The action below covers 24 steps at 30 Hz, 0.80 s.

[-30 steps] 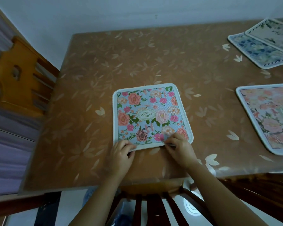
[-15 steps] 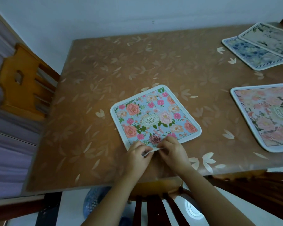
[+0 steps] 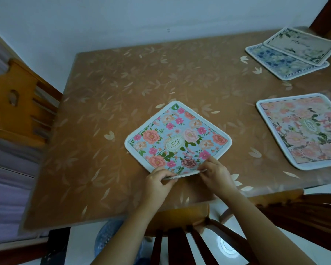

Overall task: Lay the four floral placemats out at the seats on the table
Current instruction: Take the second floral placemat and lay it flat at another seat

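A light-blue placemat with pink flowers [image 3: 177, 138] lies on the brown table [image 3: 111, 88], turned like a diamond. Its near corner is lifted slightly off the table. My left hand [image 3: 158, 180] pinches that corner from the left and my right hand [image 3: 216, 172] pinches it from the right. A pale pink floral placemat [image 3: 304, 131] lies flat at the right edge. At the far right a blue floral placemat [image 3: 283, 64] lies partly under a cream placemat [image 3: 302, 45].
A light wooden chair [image 3: 17, 104] stands at the table's left side. A dark wooden chair back [image 3: 182, 236] is right below me at the near edge, with another dark chair [image 3: 304, 211] to its right. A white wall runs behind the table.
The blue placemat has rotated from square with the table edge to a diamond angle. Both hands came together at its near corner, which is now raised.
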{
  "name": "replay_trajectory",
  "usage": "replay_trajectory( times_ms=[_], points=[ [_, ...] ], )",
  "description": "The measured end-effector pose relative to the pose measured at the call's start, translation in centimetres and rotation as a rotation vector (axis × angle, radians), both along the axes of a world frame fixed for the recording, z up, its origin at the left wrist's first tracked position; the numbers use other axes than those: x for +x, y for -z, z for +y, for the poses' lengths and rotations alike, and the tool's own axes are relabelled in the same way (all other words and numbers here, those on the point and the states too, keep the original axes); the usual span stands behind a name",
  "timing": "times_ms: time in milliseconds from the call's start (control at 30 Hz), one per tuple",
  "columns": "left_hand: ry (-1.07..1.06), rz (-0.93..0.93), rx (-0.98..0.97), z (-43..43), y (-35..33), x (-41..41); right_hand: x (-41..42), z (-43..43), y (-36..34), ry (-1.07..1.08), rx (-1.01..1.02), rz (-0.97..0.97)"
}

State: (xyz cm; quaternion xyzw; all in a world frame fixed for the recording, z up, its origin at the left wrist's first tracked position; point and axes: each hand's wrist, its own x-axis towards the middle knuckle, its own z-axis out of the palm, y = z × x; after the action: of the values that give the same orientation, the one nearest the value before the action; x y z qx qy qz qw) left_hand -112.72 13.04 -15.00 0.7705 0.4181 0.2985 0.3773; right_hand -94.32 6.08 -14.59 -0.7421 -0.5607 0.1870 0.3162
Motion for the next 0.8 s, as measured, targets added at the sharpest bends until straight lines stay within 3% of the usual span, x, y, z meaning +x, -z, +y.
replay_trajectory(
  times_ms=[333, 667, 800],
  points=[
    [0.042, 0.017, -0.088, -1.6, -0.3, 2.8, -2.0, -1.8, -1.8, -0.028, 0.079, 0.087],
    [0.094, 0.1, -0.181, -0.9, 0.1, 3.0, 1.1, -3.8, -1.7, 0.083, -0.064, 0.072],
    [0.092, 0.092, -0.056, -1.1, -0.3, 3.7, 0.1, -3.7, -2.0, -0.008, -0.05, -0.006]
  ],
)
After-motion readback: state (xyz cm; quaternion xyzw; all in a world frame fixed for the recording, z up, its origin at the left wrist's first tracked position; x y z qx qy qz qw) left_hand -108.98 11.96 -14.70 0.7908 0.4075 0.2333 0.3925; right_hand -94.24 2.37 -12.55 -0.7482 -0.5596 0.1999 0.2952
